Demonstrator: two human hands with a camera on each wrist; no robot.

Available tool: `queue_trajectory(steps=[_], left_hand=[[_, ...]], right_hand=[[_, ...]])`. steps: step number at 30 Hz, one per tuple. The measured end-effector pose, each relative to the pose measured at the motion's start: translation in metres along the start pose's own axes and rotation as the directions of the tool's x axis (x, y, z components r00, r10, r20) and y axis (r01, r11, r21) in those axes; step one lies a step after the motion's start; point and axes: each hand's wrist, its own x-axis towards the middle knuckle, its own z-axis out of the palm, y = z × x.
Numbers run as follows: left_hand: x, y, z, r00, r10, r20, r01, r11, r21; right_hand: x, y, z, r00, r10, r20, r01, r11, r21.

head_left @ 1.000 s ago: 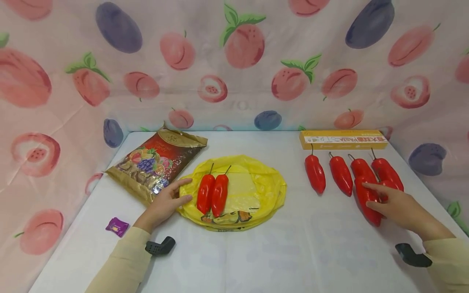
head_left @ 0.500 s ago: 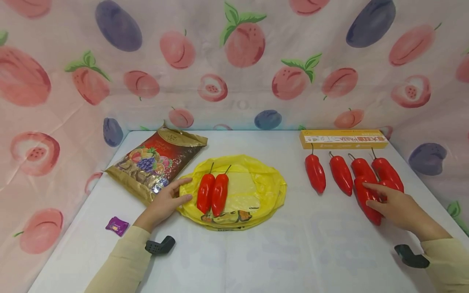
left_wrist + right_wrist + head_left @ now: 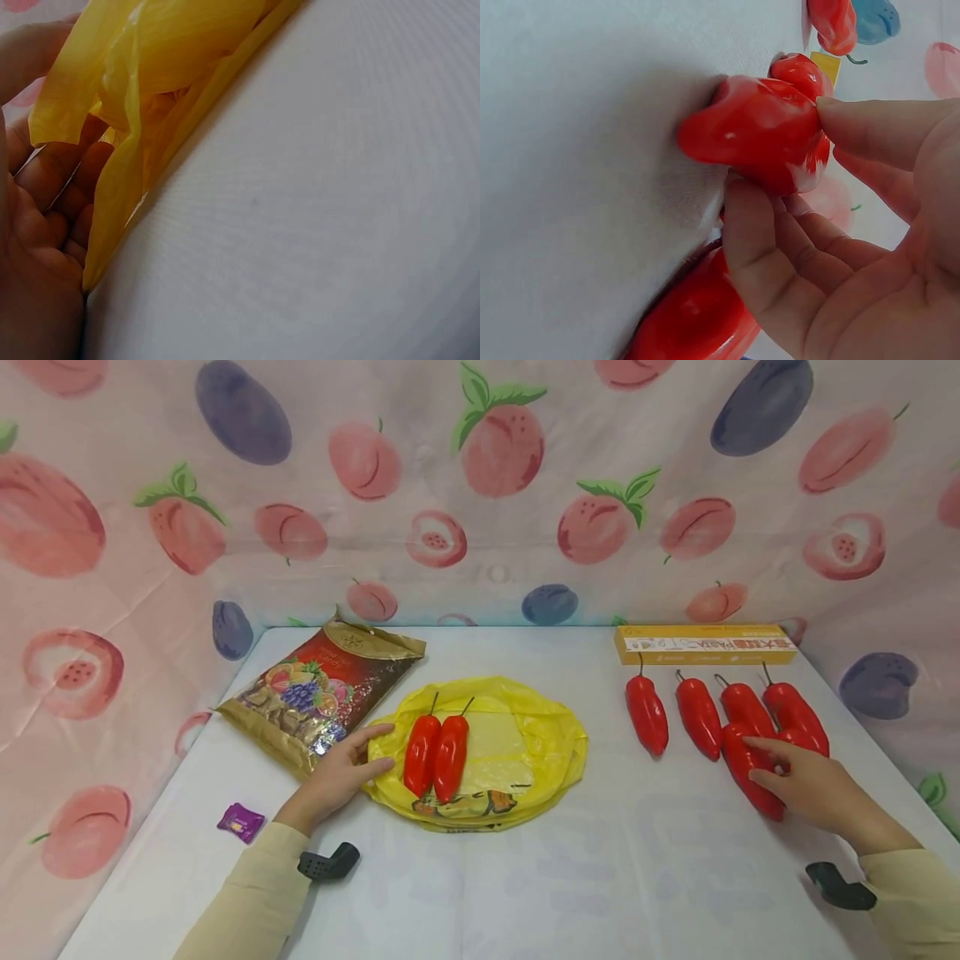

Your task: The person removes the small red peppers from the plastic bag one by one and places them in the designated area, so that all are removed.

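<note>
A yellow plastic bag [image 3: 558, 752] lies spread in a round shape mid-table, with two glossy red peppers [image 3: 450, 758] side by side on its left part. At the bag's left edge, my left hand [image 3: 337, 777] holds the rim; in the left wrist view the yellow film overlaps its curled fingers [image 3: 49, 176]. My right hand [image 3: 813, 785] pinches another red pepper [image 3: 742, 764] between thumb and fingers, as the right wrist view shows on the pepper [image 3: 754, 131]. Several more red peppers [image 3: 697, 718] lie beyond that hand, close together and partly overlapping.
A gold and red fruit-print packet [image 3: 322, 693] lies behind my left hand. The purple wrapped sweet [image 3: 241, 822] is near the left sleeve. At the back right stands a yellow pasta box [image 3: 705, 646]. Fruit-patterned cloth [image 3: 495, 568] rises behind the white table [image 3: 525, 893].
Hardly anything differs. The right wrist has shifted slightly to the left, while its fingers stay on the same pepper. My left hand keeps its place at the bag.
</note>
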Motion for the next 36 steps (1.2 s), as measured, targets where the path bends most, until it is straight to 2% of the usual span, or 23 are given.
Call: queue_trajectory(steps=[8,17,26,36], left_hand=[[0.0,0.0,0.0,1.0,0.002,-0.002,-0.002,1.0,-0.003],[-0.001,0.001,-0.002,1.0,0.004,0.001,-0.004,1.0,-0.009],[0.0,-0.001,-0.001,1.0,0.005,0.008,-0.006,1.0,0.018],[0.001,-0.001,0.0,1.0,0.007,0.01,-0.007,1.0,0.006]], right_hand=[[-0.004,-0.007,-0.013,1.0,0.024,-0.002,-0.024,0.999,-0.027],[-0.009,-0.038,-0.031,0.994,-0.055,-0.095,0.05,0.997,-0.057],[-0.005,-0.083,-0.027,0.992,-0.093,-0.091,0.089,0.995,-0.05],[0.001,-0.132,-0.01,0.971,-0.212,-0.109,0.217,0.975,0.041]])
